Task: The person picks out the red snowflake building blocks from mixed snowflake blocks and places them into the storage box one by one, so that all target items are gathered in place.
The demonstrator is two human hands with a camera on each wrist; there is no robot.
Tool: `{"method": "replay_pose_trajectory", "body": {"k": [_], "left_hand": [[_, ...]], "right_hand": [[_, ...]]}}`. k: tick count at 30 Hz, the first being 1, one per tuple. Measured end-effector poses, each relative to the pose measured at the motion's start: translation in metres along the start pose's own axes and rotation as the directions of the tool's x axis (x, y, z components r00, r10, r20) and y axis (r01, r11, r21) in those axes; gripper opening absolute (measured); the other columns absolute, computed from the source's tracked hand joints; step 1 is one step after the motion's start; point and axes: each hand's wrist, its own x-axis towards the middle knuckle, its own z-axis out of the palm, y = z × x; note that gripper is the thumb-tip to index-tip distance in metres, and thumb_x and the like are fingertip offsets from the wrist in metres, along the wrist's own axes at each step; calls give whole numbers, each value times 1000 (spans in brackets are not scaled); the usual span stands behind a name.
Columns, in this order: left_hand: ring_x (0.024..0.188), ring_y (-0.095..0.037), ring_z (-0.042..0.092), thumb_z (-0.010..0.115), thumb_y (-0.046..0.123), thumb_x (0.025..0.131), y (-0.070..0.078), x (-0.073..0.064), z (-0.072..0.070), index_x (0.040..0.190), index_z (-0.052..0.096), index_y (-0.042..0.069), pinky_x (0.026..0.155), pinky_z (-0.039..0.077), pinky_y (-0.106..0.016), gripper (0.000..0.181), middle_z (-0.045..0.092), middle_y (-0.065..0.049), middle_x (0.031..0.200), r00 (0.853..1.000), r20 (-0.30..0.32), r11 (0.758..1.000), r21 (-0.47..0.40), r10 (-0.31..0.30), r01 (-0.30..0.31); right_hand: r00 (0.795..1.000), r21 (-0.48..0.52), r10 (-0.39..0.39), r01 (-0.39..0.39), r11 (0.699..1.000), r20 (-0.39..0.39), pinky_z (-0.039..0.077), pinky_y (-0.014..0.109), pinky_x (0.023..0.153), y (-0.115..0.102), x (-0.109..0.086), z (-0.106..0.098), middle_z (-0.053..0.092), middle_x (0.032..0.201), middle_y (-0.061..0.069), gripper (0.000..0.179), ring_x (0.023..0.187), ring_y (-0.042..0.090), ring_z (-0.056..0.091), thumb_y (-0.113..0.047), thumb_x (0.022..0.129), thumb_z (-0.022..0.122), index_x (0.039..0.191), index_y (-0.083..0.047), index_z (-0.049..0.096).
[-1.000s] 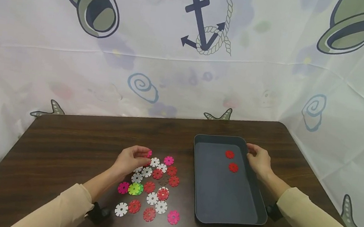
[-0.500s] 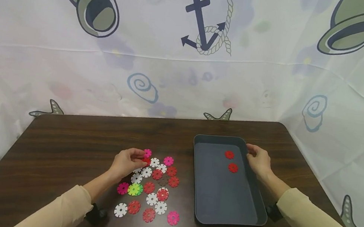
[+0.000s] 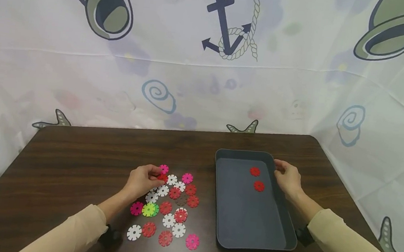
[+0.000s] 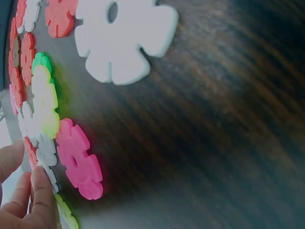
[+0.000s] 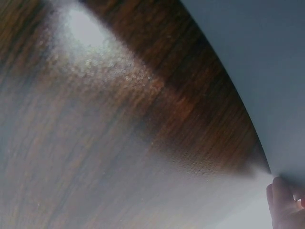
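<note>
On the left of the dark table lies a spread of flat notched plastic discs in white, pink, red, brown, yellow-green and green. My left hand [image 3: 143, 181] is at the far left of this spread, thumb and fingertips pinching a red notched disc [image 3: 163, 177]. In the left wrist view, that red disc [image 4: 31, 153] shows between the fingers [image 4: 43, 191], partly hidden. My right hand [image 3: 288, 178] grips the right rim of a grey tray [image 3: 244, 214], near its far corner; in the right wrist view, fingertips [image 5: 282, 191] sit at the tray's edge.
Two red discs [image 3: 259, 186] lie inside the tray. A pink disc [image 3: 164, 169] sits just beyond my left fingertips, and a yellow-green disc [image 3: 149, 210] overlaps a green one nearer me. A patterned white cloth [image 3: 116, 91] hangs behind the table [image 3: 83, 150].
My left hand has drawn back slightly left from its earlier spot, then shifted a little right, uncovering the pink disc and the red disc. The right hand and tray stay put.
</note>
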Motion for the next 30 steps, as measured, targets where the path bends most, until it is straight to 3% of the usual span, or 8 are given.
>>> {"method": "replay_pose_trajectory", "body": {"k": [11,30], "left_hand": [[80,-19,63,76,6,76,-1,2,4,105,66,-4,66,54,-30,32,67,-15,100,1000,-7,997,66,29,-28],[75,-17,60,76,5,76,1,3,3,100,67,-2,65,53,-31,26,66,-13,93,998,-22,994,99,55,-52]], "right_hand": [[1000,-1,1,-1,1000,29,50,38,82,2,-1,-2,56,122,28,39,111,38,54,3,91,46,130,7,49],[1000,3,0,0,1000,26,51,38,82,1,1,0,56,122,28,39,110,38,56,2,91,46,130,7,49]]}}
